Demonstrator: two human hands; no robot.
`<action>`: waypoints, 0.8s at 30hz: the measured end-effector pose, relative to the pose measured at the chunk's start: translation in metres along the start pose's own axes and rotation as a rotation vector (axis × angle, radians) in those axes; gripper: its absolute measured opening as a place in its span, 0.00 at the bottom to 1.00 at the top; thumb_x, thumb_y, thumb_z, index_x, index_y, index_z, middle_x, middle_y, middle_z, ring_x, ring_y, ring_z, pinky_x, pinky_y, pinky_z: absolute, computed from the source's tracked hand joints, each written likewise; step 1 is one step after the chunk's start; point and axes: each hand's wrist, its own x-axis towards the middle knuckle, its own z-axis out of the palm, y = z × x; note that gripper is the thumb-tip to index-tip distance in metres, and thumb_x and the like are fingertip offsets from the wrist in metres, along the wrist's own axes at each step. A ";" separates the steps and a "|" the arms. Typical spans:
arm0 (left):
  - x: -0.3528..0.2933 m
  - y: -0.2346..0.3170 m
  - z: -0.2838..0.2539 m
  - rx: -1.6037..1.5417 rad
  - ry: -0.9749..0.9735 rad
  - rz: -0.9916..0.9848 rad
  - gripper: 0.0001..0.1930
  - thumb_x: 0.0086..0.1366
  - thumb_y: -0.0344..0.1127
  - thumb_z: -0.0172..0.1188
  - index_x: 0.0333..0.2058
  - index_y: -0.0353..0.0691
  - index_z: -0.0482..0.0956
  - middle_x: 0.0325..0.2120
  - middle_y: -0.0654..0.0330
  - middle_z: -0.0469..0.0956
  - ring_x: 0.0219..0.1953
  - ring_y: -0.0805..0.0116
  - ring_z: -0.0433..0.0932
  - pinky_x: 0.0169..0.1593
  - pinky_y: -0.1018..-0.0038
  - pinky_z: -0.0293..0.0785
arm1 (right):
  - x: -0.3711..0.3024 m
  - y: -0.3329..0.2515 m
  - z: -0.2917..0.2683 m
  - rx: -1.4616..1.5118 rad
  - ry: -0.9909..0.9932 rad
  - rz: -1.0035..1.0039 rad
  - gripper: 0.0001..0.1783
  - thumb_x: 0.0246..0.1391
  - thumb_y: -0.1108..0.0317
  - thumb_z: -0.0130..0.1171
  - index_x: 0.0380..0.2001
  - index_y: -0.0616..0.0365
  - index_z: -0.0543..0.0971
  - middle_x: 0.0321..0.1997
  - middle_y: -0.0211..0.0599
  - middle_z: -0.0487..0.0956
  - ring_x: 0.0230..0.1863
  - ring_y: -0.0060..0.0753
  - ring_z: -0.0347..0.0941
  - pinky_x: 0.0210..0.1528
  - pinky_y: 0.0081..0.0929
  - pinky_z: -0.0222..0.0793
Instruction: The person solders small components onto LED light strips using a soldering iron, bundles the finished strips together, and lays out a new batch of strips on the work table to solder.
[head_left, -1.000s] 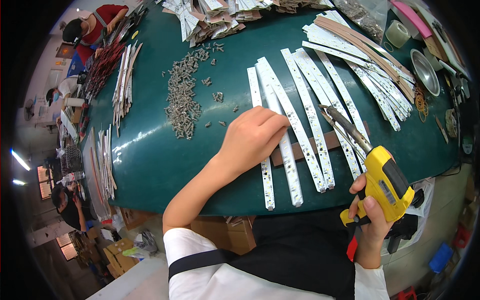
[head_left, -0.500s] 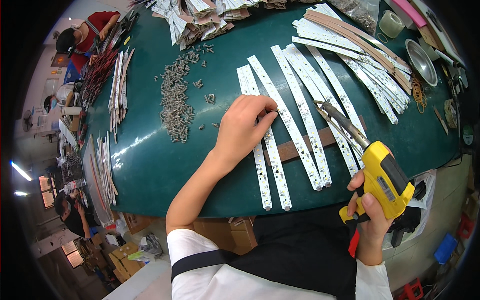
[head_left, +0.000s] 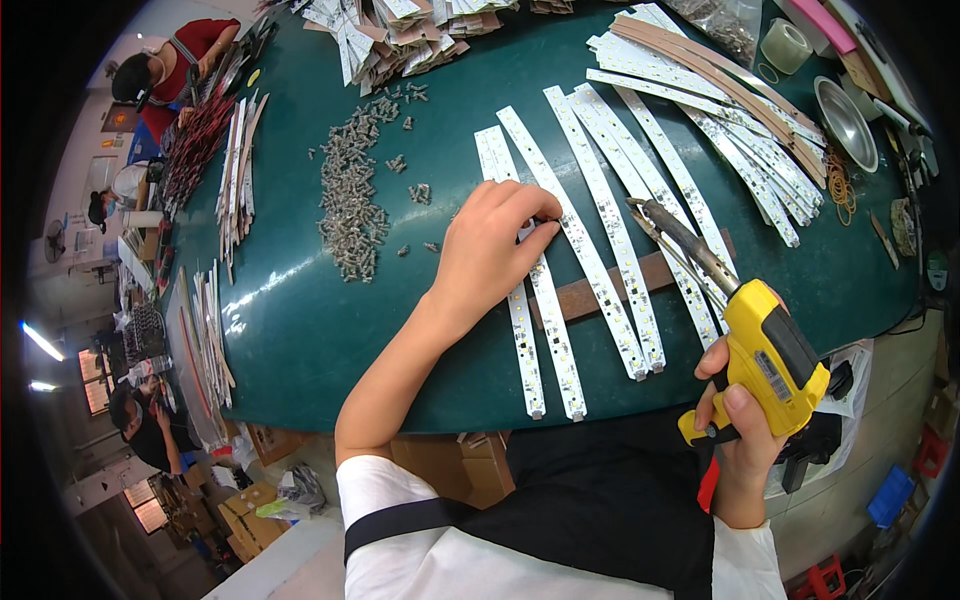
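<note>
Left hand [head_left: 490, 250] fingers pinched on one of two near white strips [head_left: 548, 300]; right hand [head_left: 740, 440] fingers around one yellow soldering gun [head_left: 765, 355].

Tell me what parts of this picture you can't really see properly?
- Head view: the left hand covers part of the two white strips under it, so whatever the fingertips pinch is hidden.
- The yellow glue gun handle is partly wrapped by the right hand.
- The pile of small grey parts is too small to tell what they are.
- The metal bowl sits near the bent rim; its contents are unclear.
</note>
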 end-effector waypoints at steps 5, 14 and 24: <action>-0.002 0.000 0.000 0.007 -0.011 0.011 0.07 0.51 0.24 0.64 0.31 0.40 0.80 0.27 0.63 0.78 0.31 0.66 0.74 0.35 0.71 0.70 | 0.000 0.000 0.001 -0.019 0.005 -0.056 0.37 0.47 0.68 0.58 0.61 0.67 0.60 0.35 0.48 0.75 0.33 0.29 0.73 0.17 0.16 0.69; -0.007 -0.002 0.004 0.010 0.079 0.080 0.07 0.51 0.25 0.64 0.32 0.40 0.81 0.31 0.61 0.79 0.33 0.64 0.74 0.37 0.71 0.71 | 0.007 0.002 0.006 0.042 -0.104 -0.024 0.37 0.49 0.72 0.56 0.63 0.67 0.57 0.36 0.51 0.74 0.33 0.30 0.73 0.19 0.17 0.71; -0.011 -0.004 -0.002 0.030 0.148 0.006 0.09 0.49 0.30 0.66 0.31 0.39 0.81 0.32 0.58 0.71 0.39 0.60 0.70 0.42 0.68 0.67 | 0.021 0.000 0.021 -0.003 -0.190 0.141 0.38 0.46 0.77 0.58 0.62 0.68 0.59 0.35 0.45 0.77 0.30 0.22 0.74 0.18 0.14 0.70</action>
